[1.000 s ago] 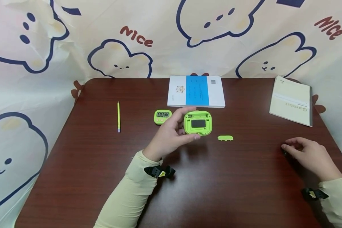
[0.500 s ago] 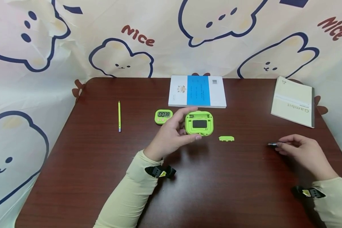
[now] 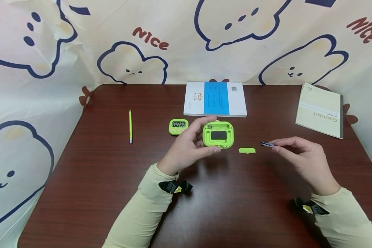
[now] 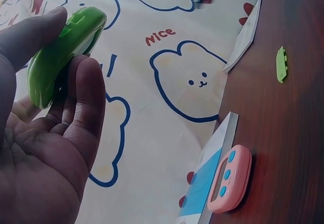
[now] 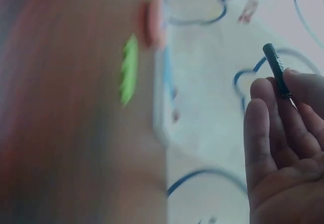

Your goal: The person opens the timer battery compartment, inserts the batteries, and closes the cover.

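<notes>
Battery (image 3: 267, 144) pinched in right hand (image 3: 300, 162), not yet in; left hand (image 3: 186, 148) grips green timer (image 3: 218, 134), back open, cover (image 3: 246, 150) lying off on table (image 3: 235, 206).

The head view is bright and even, and most of it looks sharp. The light seems to come from above, since soft dark shadows lie on the brown table (image 3: 80, 193) under both arms. The table top has a faint shine but no strong glare. The table edges bend a little near the corners of the picture. The left wrist view is dimmer, and the left hand (image 4: 45, 148) looks dark. The right wrist view is very blurry and smeared on its left side.
</notes>
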Motion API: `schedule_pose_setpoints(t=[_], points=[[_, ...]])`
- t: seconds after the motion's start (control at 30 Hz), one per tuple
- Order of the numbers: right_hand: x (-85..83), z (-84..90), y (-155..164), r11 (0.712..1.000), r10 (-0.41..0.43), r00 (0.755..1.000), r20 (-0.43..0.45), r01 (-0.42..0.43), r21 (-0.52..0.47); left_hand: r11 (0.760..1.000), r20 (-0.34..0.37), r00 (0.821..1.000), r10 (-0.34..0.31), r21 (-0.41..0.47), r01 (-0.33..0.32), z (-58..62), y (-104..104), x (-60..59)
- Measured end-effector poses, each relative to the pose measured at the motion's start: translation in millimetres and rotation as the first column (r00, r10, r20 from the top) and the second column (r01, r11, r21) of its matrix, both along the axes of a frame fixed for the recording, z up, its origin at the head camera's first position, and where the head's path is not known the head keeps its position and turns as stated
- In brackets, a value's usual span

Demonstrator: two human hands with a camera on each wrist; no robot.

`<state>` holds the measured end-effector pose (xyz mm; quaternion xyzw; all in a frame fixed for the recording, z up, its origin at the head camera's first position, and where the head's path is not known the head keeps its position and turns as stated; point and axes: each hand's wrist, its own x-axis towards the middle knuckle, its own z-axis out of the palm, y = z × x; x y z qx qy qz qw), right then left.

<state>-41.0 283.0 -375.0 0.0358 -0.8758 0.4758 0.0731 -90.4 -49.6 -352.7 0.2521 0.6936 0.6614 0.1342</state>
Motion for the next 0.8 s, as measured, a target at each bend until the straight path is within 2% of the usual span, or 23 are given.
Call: schedule_pose_setpoints(t=[0.3,0.5,0.63,0.8], points=[[-6.1,28.1,-54,0.980,0.115,0.977,-0.178,-0.140,-0.139,1.000,-0.002,1.000,-0.014,-0.001,0.014,-1.0,2,1.7],[-8.8,40.2,-74,0.969,0.087,0.973,-0.214,-0.132,-0.209,1.000,-0.006,1.000,-0.021,-0.011,0.021,-1.4,4,1.9],[-12.8,47.3,-83,0.975,0.074,0.966,-0.246,-0.122,-0.187,0.999,-0.027,0.999,-0.026,-0.033,0.025,-1.2,4,2.1],[-17.5,54.9,-95,0.980,0.133,0.966,-0.224,-0.161,-0.115,0.999,-0.042,0.998,-0.038,-0.037,0.037,-1.2,4,2.5]])
